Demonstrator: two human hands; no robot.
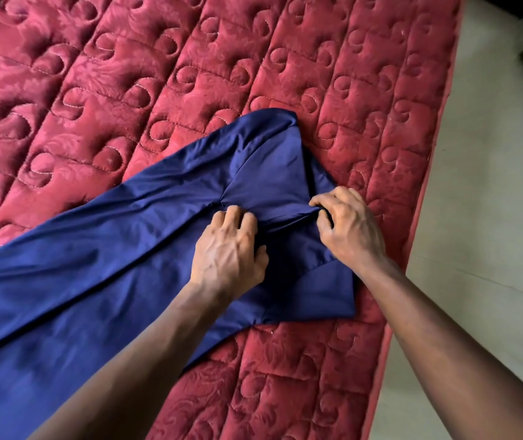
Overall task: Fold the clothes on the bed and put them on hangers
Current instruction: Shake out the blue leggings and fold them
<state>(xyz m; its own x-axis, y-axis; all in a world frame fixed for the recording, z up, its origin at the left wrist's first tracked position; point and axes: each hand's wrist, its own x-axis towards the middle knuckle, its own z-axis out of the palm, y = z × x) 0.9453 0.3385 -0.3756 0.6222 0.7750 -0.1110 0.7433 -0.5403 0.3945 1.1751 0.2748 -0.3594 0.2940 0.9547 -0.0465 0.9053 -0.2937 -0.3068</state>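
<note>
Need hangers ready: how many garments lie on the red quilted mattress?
1: the smooth navy blue garment across the mattress, lower left to right edge. More may lie outside the view.

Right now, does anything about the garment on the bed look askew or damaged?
No damage shows. The blue garment lies creased and diagonal on the red mattress, bunched into a ridge where the left hand and right hand pinch it.
</note>
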